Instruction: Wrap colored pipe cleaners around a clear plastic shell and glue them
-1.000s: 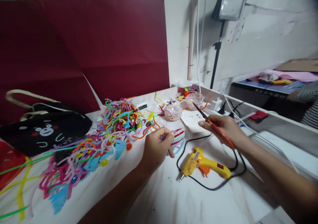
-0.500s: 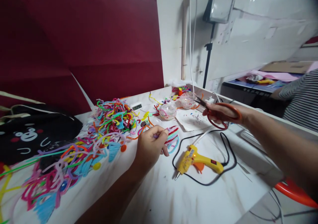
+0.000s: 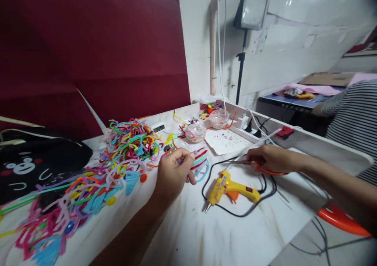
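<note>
My left hand (image 3: 176,171) is closed, pinching a small craft piece made of bent pipe cleaners (image 3: 201,162) in red, light blue and purple. Part of that piece is hidden behind my fingers. On the right, my right hand (image 3: 265,158) grips orange-handled scissors (image 3: 240,162), whose dark blades point left above the table. Below and between the hands lies a yellow hot glue gun (image 3: 225,190) on its side, nozzle towards the lower left, its black cord looped around it.
A large heap of coloured pipe cleaners (image 3: 132,140) covers the left side. Two clear bowls (image 3: 196,132) and a white paper sheet (image 3: 226,141) lie behind my hands. A black bag (image 3: 38,160) is at far left. A person in a striped sleeve (image 3: 353,116) sits at right.
My right hand has come down with the scissors, bringing the blades low near the glue gun's cord. My left hand still holds the pipe cleaner piece. The view has turned slightly right.
</note>
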`<state>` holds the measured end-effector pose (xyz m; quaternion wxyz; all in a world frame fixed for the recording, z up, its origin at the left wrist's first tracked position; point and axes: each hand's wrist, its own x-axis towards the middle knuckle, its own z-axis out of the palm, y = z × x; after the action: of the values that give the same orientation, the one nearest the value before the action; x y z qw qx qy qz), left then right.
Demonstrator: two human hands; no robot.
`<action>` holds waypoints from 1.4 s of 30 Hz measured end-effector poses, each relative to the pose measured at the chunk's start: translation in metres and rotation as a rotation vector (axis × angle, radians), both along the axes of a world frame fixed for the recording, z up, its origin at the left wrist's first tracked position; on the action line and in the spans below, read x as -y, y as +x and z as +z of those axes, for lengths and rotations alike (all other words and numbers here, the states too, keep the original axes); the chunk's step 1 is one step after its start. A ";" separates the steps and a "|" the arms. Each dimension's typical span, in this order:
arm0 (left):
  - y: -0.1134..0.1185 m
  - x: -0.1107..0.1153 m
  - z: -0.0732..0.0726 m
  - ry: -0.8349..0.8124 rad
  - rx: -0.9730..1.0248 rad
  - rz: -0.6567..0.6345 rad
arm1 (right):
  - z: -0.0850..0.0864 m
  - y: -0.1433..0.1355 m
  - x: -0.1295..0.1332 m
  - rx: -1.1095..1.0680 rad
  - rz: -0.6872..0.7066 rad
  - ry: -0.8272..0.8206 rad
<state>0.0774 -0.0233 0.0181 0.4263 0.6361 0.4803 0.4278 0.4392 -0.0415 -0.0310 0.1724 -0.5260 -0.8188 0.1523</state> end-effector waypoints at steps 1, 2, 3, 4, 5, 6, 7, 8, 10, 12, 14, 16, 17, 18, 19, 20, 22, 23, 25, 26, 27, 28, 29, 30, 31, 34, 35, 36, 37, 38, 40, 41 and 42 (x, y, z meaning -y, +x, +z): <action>0.000 0.000 0.001 0.001 0.000 0.003 | -0.004 0.002 0.001 0.003 -0.005 0.001; 0.000 0.000 0.001 -0.001 0.003 0.003 | -0.006 0.005 0.002 0.006 -0.006 0.004; 0.000 0.001 0.002 -0.004 0.007 0.001 | -0.007 0.008 0.003 0.008 -0.003 0.005; 0.000 0.000 0.002 -0.013 0.013 -0.001 | -0.007 0.012 0.003 0.006 0.002 0.005; 0.001 0.000 0.003 -0.023 0.020 0.001 | -0.007 0.017 0.004 0.001 0.007 0.003; 0.001 -0.001 0.003 -0.034 0.027 0.002 | -0.006 0.022 0.004 -0.005 0.009 0.000; 0.002 -0.001 0.003 -0.043 0.037 0.007 | -0.005 0.026 0.004 -0.012 0.007 -0.003; 0.002 -0.002 0.003 -0.052 0.049 0.014 | -0.004 0.031 0.004 -0.019 0.000 -0.003; 0.003 -0.003 0.003 -0.063 0.078 0.023 | -0.005 0.038 0.003 -0.031 -0.015 -0.002; 0.004 -0.004 0.004 -0.073 0.099 0.025 | -0.008 0.043 0.003 -0.041 -0.030 0.006; 0.004 -0.004 0.005 -0.084 0.107 0.024 | -0.012 0.046 0.002 -0.048 -0.037 0.019; 0.004 -0.004 0.005 -0.093 0.104 0.015 | -0.017 0.048 0.000 -0.053 -0.042 0.042; 0.004 -0.004 0.005 -0.096 0.100 0.007 | -0.019 0.049 -0.001 -0.055 -0.047 0.059; 0.004 -0.004 0.006 -0.100 0.095 -0.002 | -0.020 0.049 -0.002 -0.055 -0.055 0.079; 0.004 -0.004 0.006 -0.102 0.089 -0.010 | -0.021 0.048 -0.004 -0.053 -0.064 0.102; 0.004 -0.004 0.006 -0.104 0.084 -0.017 | -0.021 0.047 -0.005 -0.051 -0.074 0.128; 0.003 -0.003 0.006 -0.107 0.072 -0.028 | -0.017 0.037 -0.006 -0.042 -0.086 0.181; 0.003 -0.003 0.007 -0.106 0.068 -0.035 | -0.013 0.028 -0.005 -0.044 -0.091 0.210; 0.002 -0.002 0.007 -0.092 0.065 -0.045 | 0.000 0.000 -0.001 -0.068 -0.090 0.261; 0.002 -0.001 0.007 -0.083 0.065 -0.050 | 0.009 -0.018 0.002 -0.131 -0.115 0.316; 0.002 -0.001 0.007 -0.074 0.065 -0.054 | 0.019 -0.038 0.005 -0.210 -0.122 0.356; 0.002 0.000 0.007 -0.068 0.064 -0.057 | 0.029 -0.058 0.009 -0.271 -0.087 0.339; 0.002 0.000 0.006 -0.063 0.061 -0.060 | 0.039 -0.078 0.012 -0.334 -0.058 0.305; 0.002 0.000 0.006 -0.057 0.056 -0.060 | 0.049 -0.096 0.015 -0.395 -0.038 0.272; 0.002 0.000 0.005 -0.050 0.049 -0.064 | 0.057 -0.112 0.017 -0.442 -0.034 0.237; 0.002 0.001 0.003 -0.010 0.031 -0.084 | 0.071 -0.144 0.018 -0.522 -0.019 0.179; 0.002 0.001 0.003 0.008 0.025 -0.090 | 0.073 -0.151 0.017 -0.531 -0.008 0.161; 0.002 0.002 0.003 0.025 0.018 -0.092 | 0.074 -0.155 0.015 -0.535 0.004 0.145; 0.002 0.003 0.002 0.042 0.010 -0.091 | 0.074 -0.158 0.014 -0.539 0.013 0.135; 0.001 0.003 0.002 0.060 0.000 -0.088 | 0.074 -0.160 0.012 -0.544 0.017 0.129; 0.000 0.005 0.002 0.105 -0.027 -0.078 | 0.074 -0.163 0.009 -0.561 0.023 0.112; 0.000 0.005 0.002 0.129 -0.041 -0.075 | 0.074 -0.164 0.008 -0.572 0.022 0.099; -0.001 0.005 0.002 0.154 -0.055 -0.071 | 0.073 -0.165 0.007 -0.580 0.018 0.084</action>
<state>0.0769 -0.0284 0.0200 0.3776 0.6952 0.4345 0.4304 0.2743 -0.0484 0.0424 0.4195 -0.4454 -0.7456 0.2641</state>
